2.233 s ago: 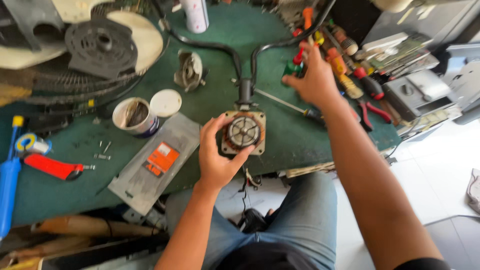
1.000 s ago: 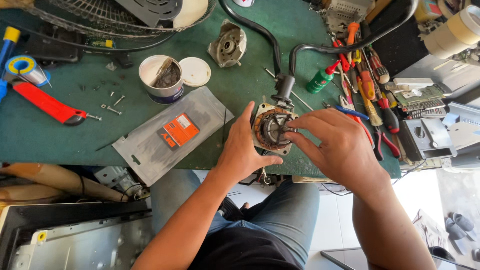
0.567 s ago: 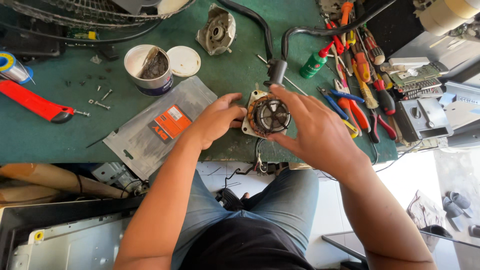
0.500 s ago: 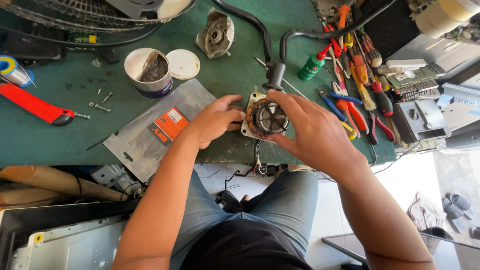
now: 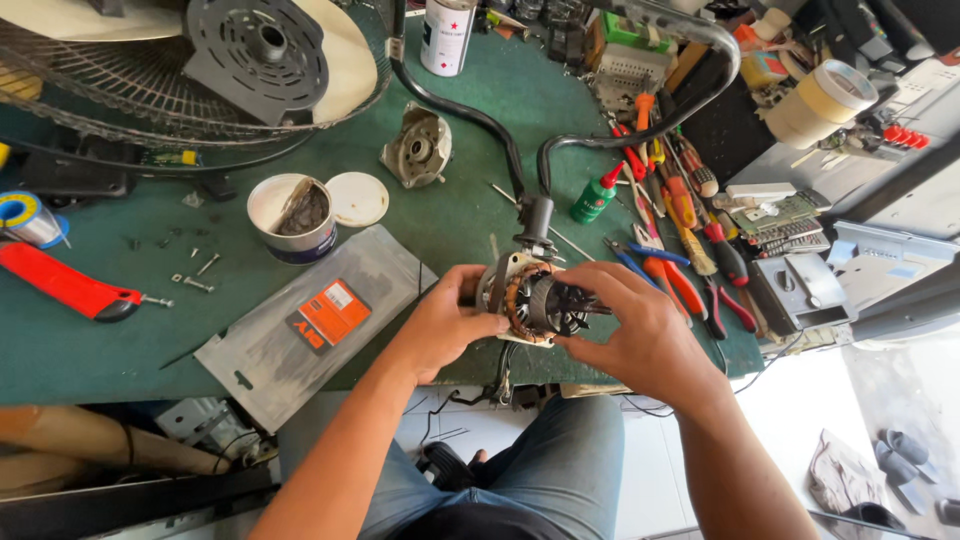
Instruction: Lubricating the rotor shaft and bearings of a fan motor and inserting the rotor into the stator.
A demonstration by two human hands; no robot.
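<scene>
While the person sits at the near edge of the green counter (image 5: 90, 350), both hands close around a small fan motor (image 5: 535, 303) held just above that edge, copper windings showing inside its pale frame. The left hand (image 5: 440, 325) wraps the motor's left side, fingers curled shut on the frame, and the right hand (image 5: 640, 330) cups the other side, its fingers (image 5: 590, 285) pinched on the dark rotor end that sticks out toward it. A black cable (image 5: 470, 110) runs from the motor up across the counter toward the far edge. To the left lie a grey plastic pouch (image 5: 310, 330) with an orange label, a white tub (image 5: 293, 217) with its lid (image 5: 357, 198) beside it, and a few loose screws (image 5: 195, 275) near a red utility knife (image 5: 65, 285). A grey metal end housing (image 5: 415, 150) sits farther back, a green bottle (image 5: 592, 195) stands near the cable, and screwdrivers and pliers (image 5: 680, 250) crowd the right edge. Since the motor hangs over the lip of the counter, a slipped grip could, I think, send it to the floor, and a tug on the cable might strain the winding leads. The screws look easy to brush off with a forearm.
</scene>
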